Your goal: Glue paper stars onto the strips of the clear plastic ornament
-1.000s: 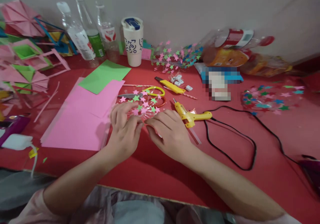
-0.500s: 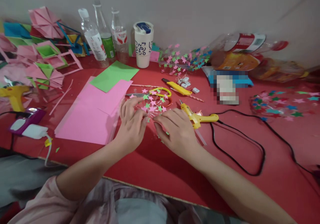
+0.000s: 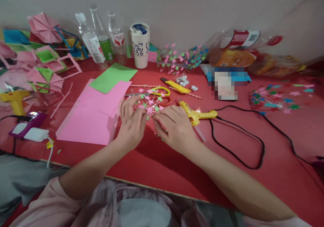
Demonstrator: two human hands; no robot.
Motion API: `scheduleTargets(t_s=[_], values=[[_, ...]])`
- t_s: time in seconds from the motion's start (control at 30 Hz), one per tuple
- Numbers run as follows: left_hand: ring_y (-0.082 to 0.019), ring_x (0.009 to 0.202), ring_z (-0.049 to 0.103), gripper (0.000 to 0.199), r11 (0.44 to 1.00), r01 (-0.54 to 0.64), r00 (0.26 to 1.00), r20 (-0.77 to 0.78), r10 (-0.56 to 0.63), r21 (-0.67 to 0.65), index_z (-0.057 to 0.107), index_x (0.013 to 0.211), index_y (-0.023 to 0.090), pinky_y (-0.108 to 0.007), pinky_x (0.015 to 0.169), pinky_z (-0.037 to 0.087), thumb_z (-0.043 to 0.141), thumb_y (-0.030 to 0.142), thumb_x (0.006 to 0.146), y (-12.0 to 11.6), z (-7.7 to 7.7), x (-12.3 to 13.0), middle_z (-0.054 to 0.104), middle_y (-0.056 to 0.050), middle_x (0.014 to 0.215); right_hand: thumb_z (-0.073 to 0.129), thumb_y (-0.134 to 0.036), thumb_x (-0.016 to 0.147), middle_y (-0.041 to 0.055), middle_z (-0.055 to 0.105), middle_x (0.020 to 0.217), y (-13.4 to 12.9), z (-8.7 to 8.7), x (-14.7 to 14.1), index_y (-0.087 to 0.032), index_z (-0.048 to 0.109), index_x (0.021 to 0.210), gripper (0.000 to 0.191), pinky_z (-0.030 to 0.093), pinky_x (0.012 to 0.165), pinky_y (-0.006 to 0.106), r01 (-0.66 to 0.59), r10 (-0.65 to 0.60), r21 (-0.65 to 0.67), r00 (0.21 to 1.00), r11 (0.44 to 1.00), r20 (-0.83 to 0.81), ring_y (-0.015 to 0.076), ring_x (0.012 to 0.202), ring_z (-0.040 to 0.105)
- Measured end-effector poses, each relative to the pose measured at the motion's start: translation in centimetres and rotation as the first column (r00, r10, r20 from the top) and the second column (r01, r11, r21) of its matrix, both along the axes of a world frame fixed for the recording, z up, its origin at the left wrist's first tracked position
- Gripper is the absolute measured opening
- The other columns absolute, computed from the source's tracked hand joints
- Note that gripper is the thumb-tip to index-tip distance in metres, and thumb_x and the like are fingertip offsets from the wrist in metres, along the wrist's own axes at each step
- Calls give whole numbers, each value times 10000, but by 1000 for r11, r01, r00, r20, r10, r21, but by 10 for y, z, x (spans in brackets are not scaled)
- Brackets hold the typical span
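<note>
Both left hand (image 3: 132,125) and right hand (image 3: 177,128) pinching starred plastic (image 3: 150,102), glue gun (image 3: 194,114) close rightward, forearms (image 3: 97,169) crossing table edge (image 3: 162,188)

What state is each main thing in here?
Left hand: fingers curled
Right hand: fingers curled
Central starry plastic: partly hidden
Central glue gun: lying down
Scissors: open or shut unclear
Green sheet: flat
Cup: lidded, upright
White-capped bottle: upright
Red-capped bottle: on its side
</note>
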State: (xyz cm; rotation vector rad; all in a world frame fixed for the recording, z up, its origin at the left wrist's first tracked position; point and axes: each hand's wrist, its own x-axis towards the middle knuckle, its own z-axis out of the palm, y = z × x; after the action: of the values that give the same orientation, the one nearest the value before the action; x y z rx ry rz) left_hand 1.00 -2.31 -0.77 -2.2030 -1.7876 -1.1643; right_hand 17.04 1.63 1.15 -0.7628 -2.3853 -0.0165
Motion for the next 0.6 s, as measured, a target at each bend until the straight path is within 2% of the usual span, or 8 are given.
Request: scheduleTargets(t_s=[0.23,0.43,0.6], values=[[-260,1203,436,106,999,14,1000,16,-15,46,465,806,195,-564,1043,321,413,130,872,2,-7,2,476,-160,1257,459,-211,895,52,593,799,-4,-2,-6,-162,606,823,171,322,682,319,20,-19,-11,1000,1000,7,173,747,435],[-278,1294,368,80,998,18,1000,-24,-16,65,479,833,213,-625,1083,232,445,151,871,-2,-4,3,442,-142,1310,476,-214,888,51,582,831,-6,-3,-8,-168,593,801,153,293,695,321,91,-95,70,994,993,55,182,771,412],[-275,1271,399,90,998,25,1000,10,-25,65,460,830,214,-622,1066,263,422,145,874,-2,-5,5,453,-151,1308,463,-233,902,60,585,880,-8,-4,-10,-172,600,863,155,291,716,337,144,-150,87,987,986,62,190,794,406]])
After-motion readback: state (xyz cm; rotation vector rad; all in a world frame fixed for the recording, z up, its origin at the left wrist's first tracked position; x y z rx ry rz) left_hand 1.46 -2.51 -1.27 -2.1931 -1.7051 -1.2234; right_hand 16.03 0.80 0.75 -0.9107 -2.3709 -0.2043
